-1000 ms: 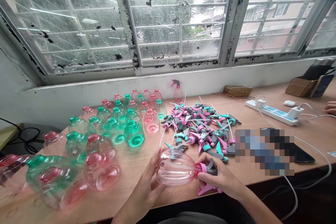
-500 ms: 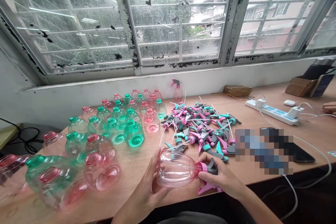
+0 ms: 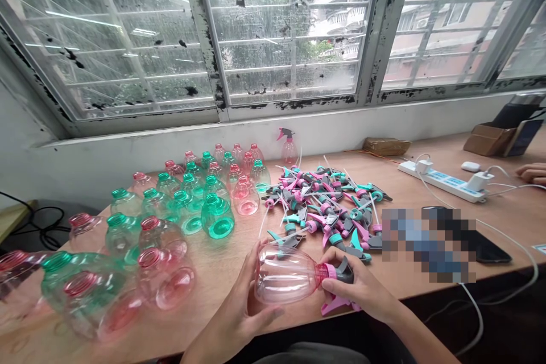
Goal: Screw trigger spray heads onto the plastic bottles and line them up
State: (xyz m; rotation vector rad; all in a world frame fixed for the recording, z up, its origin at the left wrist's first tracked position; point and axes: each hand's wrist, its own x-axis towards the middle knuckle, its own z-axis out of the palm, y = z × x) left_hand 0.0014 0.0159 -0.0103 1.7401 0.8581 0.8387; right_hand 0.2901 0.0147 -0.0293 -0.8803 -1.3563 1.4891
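Left hand clamped on pink bottle, right hand on its sprayer head, near edge of worktop, bare just left; sprayer pile beyond; power strip markings illegible.

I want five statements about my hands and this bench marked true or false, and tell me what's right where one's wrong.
1. The right hand holds a spray head at the neck of a pink bottle. True.
2. The left hand is away from that bottle. False: the left hand is curved around its base end.
3. A bottle with its sprayer on stands upright near the wall. True.
4. The power strip lies left of the pile of spray heads. False: the power strip lies right of it.
5. Pink and green open bottles stand left of the pile. True.
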